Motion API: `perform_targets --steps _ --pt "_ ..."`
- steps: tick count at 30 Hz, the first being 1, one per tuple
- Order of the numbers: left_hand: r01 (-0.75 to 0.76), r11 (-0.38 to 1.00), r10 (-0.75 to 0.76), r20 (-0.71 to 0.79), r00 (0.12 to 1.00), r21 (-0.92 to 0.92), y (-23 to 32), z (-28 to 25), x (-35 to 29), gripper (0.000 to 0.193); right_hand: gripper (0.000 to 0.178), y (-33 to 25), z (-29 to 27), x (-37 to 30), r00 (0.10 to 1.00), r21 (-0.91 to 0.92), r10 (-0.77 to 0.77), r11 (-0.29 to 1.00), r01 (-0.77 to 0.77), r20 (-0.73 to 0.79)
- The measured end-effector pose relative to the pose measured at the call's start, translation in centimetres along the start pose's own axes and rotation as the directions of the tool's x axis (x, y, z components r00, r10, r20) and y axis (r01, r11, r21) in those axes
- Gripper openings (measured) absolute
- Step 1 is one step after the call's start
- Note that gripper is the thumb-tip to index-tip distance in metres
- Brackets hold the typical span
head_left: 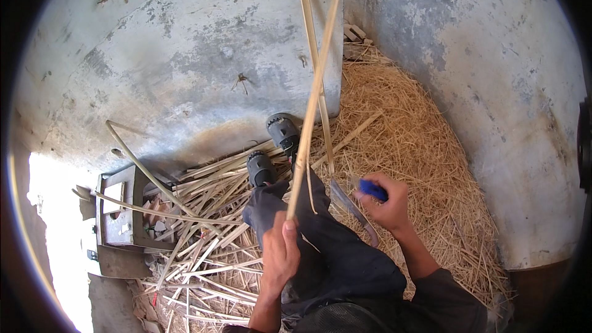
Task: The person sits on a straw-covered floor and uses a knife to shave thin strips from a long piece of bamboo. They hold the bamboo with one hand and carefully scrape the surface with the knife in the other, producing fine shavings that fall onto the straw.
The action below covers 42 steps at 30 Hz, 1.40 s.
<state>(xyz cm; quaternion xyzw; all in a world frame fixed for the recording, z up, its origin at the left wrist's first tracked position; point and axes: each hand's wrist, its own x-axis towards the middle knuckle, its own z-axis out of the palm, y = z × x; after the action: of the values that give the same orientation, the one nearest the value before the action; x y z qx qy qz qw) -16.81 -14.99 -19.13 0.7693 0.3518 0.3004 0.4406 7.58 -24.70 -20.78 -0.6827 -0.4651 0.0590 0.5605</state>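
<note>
My left hand [281,251] is closed around the lower end of a long split bamboo strip [316,86], which rises up and away past the top edge. A thin sliver [309,188] hangs from the strip's lower part, curling at its tip. My right hand [387,202], to the right of the strip and apart from it, is closed on a small blue object [374,190]; a short, blurred thin end shows at its left, and its kind is unclear. Between my leg and the shavings lies a curved metal blade [347,202] with a handle, below that hand.
Another strip [314,31] leans against the worn wall [203,55]. Fine shavings [401,129] are heaped at the right. Several split strips [216,185] lie around my shoes [261,168]. A wooden box [120,209] stands at the left, a bent pole [145,169] beside it.
</note>
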Motion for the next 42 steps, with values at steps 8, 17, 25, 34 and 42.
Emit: perform_targets --steps 8,17,25,34,42 --pt "-0.065 0.953 0.079 -0.034 0.996 0.294 -0.5 -0.2 0.7 0.023 0.029 -4.5 1.3 3.6 0.947 0.590 0.298 0.746 -0.310 0.121" --pt "-0.107 0.931 0.117 -0.008 0.993 0.348 -1.4 0.6 0.4 0.026 0.020 -4.0 3.3 4.4 0.973 0.426 0.183 0.876 -0.228 0.143" --pt "-0.145 0.933 0.127 0.077 0.989 0.329 0.2 -0.1 1.7 0.030 0.009 -3.8 2.6 4.4 0.935 0.382 0.155 0.882 -0.276 0.318" --pt "-0.034 0.984 0.007 0.152 0.988 0.175 1.6 2.4 3.3 0.028 0.008 -2.5 3.0 3.3 0.899 0.426 0.171 0.834 -0.351 0.404" --pt "0.013 0.968 -0.036 0.085 0.996 0.252 0.3 4.2 3.3 0.027 0.011 -2.0 2.7 3.4 0.871 0.546 0.182 0.716 -0.435 0.456"
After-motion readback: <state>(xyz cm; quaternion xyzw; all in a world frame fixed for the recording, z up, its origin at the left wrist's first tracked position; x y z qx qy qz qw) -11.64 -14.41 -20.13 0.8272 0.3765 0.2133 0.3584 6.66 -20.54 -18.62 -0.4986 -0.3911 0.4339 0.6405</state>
